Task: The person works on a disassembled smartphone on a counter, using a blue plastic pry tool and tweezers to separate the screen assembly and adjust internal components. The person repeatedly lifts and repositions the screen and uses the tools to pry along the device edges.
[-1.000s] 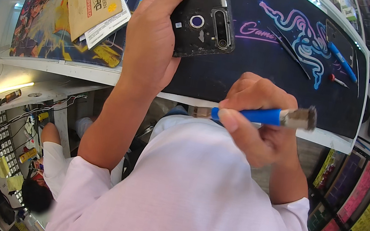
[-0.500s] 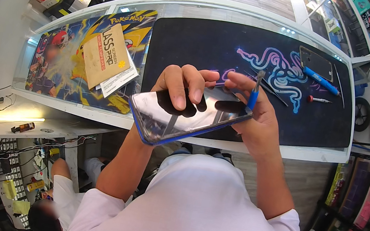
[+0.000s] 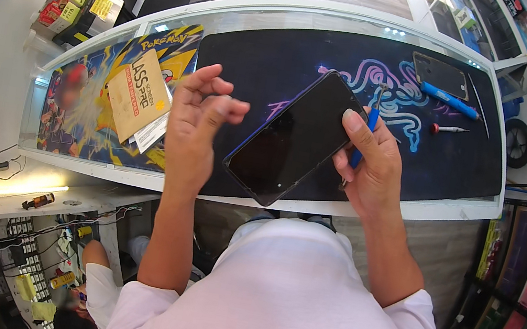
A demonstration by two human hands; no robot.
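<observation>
A smartphone point(image 3: 296, 138) with a dark screen and a blue edge is tilted above the black mat point(image 3: 253, 58). My right hand point(image 3: 375, 162) grips its right edge, thumb on the glass. The same hand also keeps a small tool with a blue handle point(image 3: 366, 136) between thumb and fingers, its metal tip pointing away from me. To the left of the phone, my left hand point(image 3: 195, 132) is raised and touches nothing. Its fingers are bent and apart. The fingers of my right hand behind the phone are partly hidden.
At the mat's far right lie a phone back panel point(image 3: 442, 76), a blue cylindrical tool point(image 3: 450, 100), a red-ended screwdriver point(image 3: 449, 130) and a thin metal rod point(image 3: 479, 106). A brown envelope point(image 3: 139, 95) rests on papers at left. Another person's leg point(image 3: 97, 262) shows lower left.
My left hand has left the phone's glass and moved left. The phone has turned more upright in my right hand, and its screen now looks dark instead of reflecting brightly.
</observation>
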